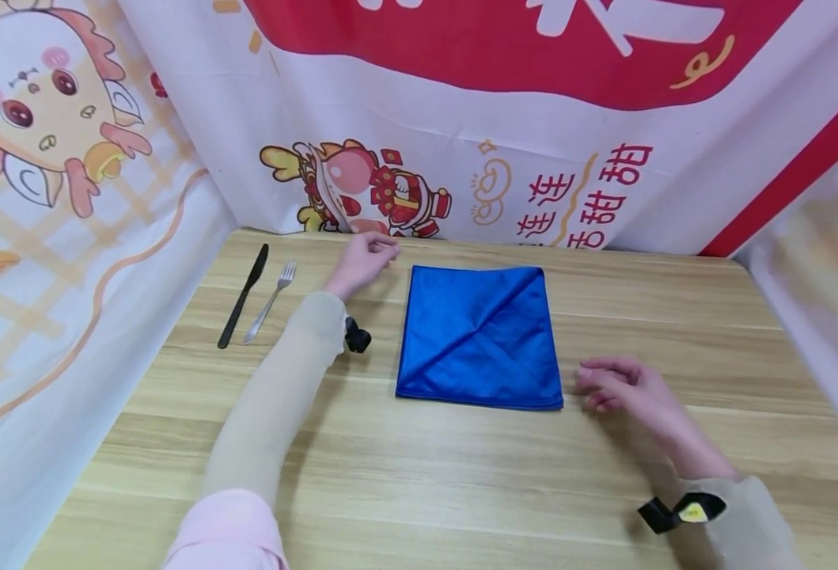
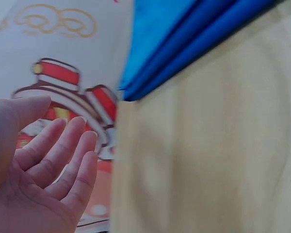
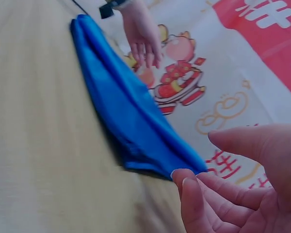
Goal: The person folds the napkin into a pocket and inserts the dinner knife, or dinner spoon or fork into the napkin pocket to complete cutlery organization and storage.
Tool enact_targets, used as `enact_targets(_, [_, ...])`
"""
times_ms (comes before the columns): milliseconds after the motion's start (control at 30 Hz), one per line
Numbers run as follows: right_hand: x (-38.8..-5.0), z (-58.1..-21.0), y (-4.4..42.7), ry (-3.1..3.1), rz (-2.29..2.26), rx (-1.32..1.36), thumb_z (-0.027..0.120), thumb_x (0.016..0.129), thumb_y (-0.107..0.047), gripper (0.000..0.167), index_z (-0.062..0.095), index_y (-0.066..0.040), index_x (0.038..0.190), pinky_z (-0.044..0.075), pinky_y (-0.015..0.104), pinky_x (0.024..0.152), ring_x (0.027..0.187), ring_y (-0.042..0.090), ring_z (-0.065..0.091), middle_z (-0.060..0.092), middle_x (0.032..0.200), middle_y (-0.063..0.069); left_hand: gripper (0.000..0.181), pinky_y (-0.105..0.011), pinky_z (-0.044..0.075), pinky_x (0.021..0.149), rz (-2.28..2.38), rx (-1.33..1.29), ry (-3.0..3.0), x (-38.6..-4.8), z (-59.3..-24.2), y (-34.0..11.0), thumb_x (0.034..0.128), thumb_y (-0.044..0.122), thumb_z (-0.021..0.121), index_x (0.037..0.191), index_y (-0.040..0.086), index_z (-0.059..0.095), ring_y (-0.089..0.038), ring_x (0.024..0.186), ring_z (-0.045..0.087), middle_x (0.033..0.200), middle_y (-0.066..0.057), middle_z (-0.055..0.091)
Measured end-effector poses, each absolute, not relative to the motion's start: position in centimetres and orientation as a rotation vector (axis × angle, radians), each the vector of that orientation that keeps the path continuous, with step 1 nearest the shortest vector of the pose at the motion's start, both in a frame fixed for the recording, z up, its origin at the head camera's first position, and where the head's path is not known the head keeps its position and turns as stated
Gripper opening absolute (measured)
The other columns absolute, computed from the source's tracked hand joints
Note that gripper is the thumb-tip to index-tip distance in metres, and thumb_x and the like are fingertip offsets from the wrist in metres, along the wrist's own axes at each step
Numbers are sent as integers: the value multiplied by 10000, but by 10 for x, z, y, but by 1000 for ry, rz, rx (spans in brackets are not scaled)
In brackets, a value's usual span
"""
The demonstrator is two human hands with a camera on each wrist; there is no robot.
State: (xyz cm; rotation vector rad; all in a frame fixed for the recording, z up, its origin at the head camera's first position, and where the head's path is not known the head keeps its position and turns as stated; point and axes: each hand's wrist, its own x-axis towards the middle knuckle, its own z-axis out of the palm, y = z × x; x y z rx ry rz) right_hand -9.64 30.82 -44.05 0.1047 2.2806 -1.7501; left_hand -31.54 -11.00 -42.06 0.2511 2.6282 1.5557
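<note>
A blue cloth [image 1: 479, 336], folded into a rough square with a diagonal crease, lies flat on the wooden table. Off its far left corner is my left hand [image 1: 364, 265], apart from the cloth, fingers relaxed and holding nothing. My right hand [image 1: 632, 392] hovers beside the cloth's near right corner, loosely bent and empty. In the left wrist view, the left hand [image 2: 53, 170] shows its palm, with layered cloth edges [image 2: 184, 43] beyond. The right wrist view has thumb and fingers of the right hand [image 3: 247, 179] apart, overlapping the cloth [image 3: 126, 107] in view.
A black knife [image 1: 244, 297] and a silver fork [image 1: 271, 302] lie side by side at the left of the table [image 1: 419, 483]. Printed white and red fabric [image 1: 461, 158] hangs behind the table's far edge, with more hanging at both sides.
</note>
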Motion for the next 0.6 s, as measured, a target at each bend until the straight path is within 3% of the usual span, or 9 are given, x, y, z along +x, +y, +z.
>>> enact_targets(200, [-110,-419,319,2389,-1696,30,591,1050,-341,577,487,98,1410,567,284,844,985,214,699,710,1183,96,326,-355,532,783,1532,341,2726,-300,-399,-124,1017,290,659,1223,39,681,-281,966,667,1059,-105,707])
enact_targets(433, [-131,-400,322,2430,-1775,-61,587,1055,-296,543,474,109,1398,542,219,856,994,87,698,710,1166,-30,298,-370,521,841,1445,395,2760,-271,-389,-131,1013,313,664,1208,91,703,-200,970,638,1072,-49,708])
enact_targets(600, [-147,-393,319,2466,-1731,-37,601,1040,-359,585,481,63,1426,515,196,888,1064,75,673,666,1279,51,346,-382,518,903,1430,447,2707,-249,-395,-128,1007,320,672,1239,64,683,-209,1017,635,1126,-45,702])
